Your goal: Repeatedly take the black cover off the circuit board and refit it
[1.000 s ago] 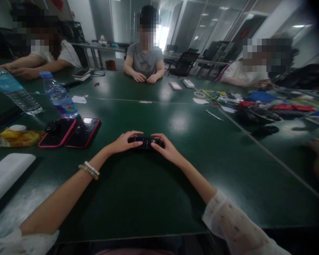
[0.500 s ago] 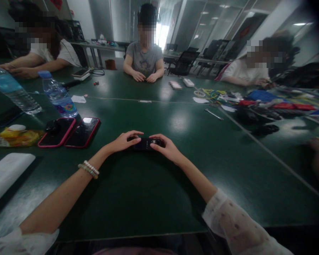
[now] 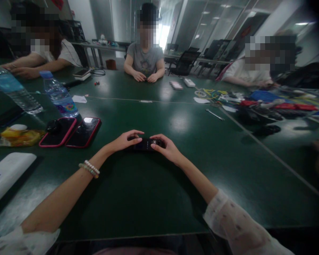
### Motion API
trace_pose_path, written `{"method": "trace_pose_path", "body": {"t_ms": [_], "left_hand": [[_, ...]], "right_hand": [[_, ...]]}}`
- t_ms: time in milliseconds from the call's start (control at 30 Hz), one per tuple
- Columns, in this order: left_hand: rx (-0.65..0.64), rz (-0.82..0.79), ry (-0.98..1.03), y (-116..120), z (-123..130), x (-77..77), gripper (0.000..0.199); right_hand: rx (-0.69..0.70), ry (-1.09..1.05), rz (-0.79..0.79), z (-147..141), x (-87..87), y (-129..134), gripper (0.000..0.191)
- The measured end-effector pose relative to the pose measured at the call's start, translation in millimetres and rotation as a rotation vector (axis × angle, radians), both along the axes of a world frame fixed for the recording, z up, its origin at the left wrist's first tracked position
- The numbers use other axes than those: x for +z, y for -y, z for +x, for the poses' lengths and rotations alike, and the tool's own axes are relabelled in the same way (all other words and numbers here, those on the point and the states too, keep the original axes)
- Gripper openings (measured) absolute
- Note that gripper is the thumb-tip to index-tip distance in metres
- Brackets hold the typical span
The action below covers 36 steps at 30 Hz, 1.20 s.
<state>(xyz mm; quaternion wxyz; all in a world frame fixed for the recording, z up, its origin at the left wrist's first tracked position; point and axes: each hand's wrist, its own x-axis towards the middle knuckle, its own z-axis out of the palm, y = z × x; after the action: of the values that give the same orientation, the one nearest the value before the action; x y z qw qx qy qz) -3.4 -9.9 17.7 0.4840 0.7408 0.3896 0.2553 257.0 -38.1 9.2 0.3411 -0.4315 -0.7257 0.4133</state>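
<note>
A black device point(image 3: 145, 145) lies right of the red phone point(image 3: 83, 133) and a little nearer the wearer, well apart from it over the green desk point(image 3: 149, 198). Its long axis runs side to side, roughly square to the wearer's view, so each short end falls to one hand. The left hand point(image 3: 125, 141) covers the end toward the red phone; the right hand point(image 3: 168, 146) covers the end away from it. Neither hand is nearer: both touch the device, their thumbs pointing at each other across its face, with small pale marks showing between them.

The right fingers grip their end, thumb on the face and forefinger curved along the far edge. The left fingers appear to grip theirs more loosely, the forefinger arched high with a gap above the thumb. The other fingers are hidden, and whether the device touches the desk cannot be told.

Just left of the red phone lies the pink phone point(image 3: 60, 136); beyond both stands the bottle point(image 3: 60, 96). Farther left and nearer the wearer is a white slab point(image 3: 12, 177). A wrench point(image 3: 215, 114) lies far right of the red phone and slightly beyond it.
</note>
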Motion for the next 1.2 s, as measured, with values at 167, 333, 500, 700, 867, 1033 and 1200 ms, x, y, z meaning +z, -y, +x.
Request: {"method": "trace_pose_path", "body": {"t_ms": [167,333,500,700,867,1033,1200], "left_hand": [[-0.008,0.002,-0.002,-0.3,-1.2,-1.8,0.053],[-0.008,0.042,-0.03,-1.7,-2.1,-3.2,0.049],[-0.011,0.022,-0.008,-1.8,-2.6,-3.5,0.049],[-0.002,-0.009,0.038,-2.7,-2.0,-3.3,0.05],[0.015,-0.008,0.048,-2.6,-1.0,-4.5,0.049],[0.009,0.013,0.008,-1.7,-2.1,-5.5,0.05],[-0.006,0.032,-0.034,-1.9,-3.5,-4.9,0.052]], "right_hand": [[0.002,0.001,-0.003,0.2,0.1,1.4,0.038],[-0.013,0.014,0.019,-1.9,2.2,2.5,0.035],[-0.02,0.013,0.013,-3.6,5.1,3.8,0.034],[-0.006,0.005,0.021,-4.2,2.5,2.2,0.034],[-0.008,-0.012,0.027,-5.0,-0.7,0.5,0.035],[-0.013,-0.022,0.011,-5.4,2.1,2.1,0.035],[-0.009,-0.022,-0.028,-6.0,6.5,4.1,0.035]]}}
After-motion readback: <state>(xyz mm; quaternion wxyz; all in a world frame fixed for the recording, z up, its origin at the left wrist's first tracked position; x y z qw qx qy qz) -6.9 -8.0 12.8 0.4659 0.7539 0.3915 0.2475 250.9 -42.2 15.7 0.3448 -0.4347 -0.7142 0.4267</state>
